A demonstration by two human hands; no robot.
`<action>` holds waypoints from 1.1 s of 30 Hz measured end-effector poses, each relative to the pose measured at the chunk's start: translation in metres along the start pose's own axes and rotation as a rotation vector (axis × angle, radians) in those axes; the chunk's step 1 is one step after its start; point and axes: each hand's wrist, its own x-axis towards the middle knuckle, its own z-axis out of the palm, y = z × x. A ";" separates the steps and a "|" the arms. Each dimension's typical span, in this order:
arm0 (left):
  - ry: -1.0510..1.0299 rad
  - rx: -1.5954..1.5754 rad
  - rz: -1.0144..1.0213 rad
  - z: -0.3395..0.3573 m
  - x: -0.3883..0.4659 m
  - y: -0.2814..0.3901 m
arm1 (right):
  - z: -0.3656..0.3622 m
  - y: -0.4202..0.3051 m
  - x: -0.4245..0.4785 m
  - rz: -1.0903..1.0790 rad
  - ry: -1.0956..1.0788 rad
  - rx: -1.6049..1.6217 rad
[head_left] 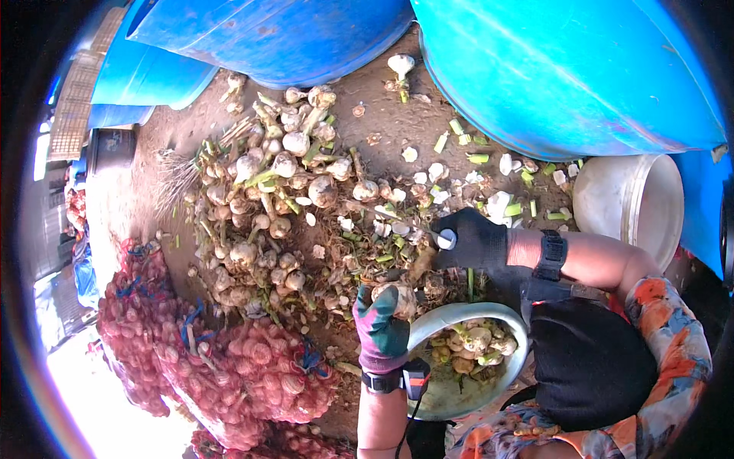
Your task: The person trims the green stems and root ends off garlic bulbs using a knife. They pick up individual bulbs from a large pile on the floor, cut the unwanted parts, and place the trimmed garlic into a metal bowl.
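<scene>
My left hand (381, 324), in a purple and green glove, grips a large garlic bulb (404, 299) whose roots point towards my other hand. My right hand (473, 238), in a black glove, is closed around a knife with a pale round handle end (446, 239); its thin blade (390, 216) points to the upper left, above the bulb. A pale green basin (421, 327) with trimmed garlic bulbs (476, 341) stands just right of my left hand. A big heap of untrimmed garlic (258, 212) lies on the ground to the left.
Red mesh sacks full of bulbs (229, 373) lie at lower left. Large blue barrels (275, 34) and a bright blue one (562, 74) stand at the top. A white bucket (619, 198) lies on its side at right. Stem pieces (441, 142) and peel litter the dirt floor.
</scene>
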 end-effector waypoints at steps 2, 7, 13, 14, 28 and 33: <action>0.091 -0.033 0.044 0.006 0.000 -0.001 | 0.000 -0.002 0.001 -0.043 0.003 -0.040; -0.071 -0.183 0.195 -0.002 -0.010 -0.003 | 0.026 0.010 -0.003 0.311 -0.315 -0.090; -0.670 0.378 -0.248 -0.034 -0.020 0.038 | 0.027 0.056 -0.018 0.230 -0.364 -0.152; -0.439 0.427 -0.150 -0.046 -0.026 0.039 | 0.021 0.051 -0.012 0.333 -0.370 -0.135; 0.479 0.621 0.326 -0.199 0.090 0.062 | 0.013 0.028 -0.002 0.389 -0.376 -0.191; 0.090 0.337 0.296 -0.106 0.050 0.042 | 0.012 -0.010 0.003 0.028 -0.276 -0.387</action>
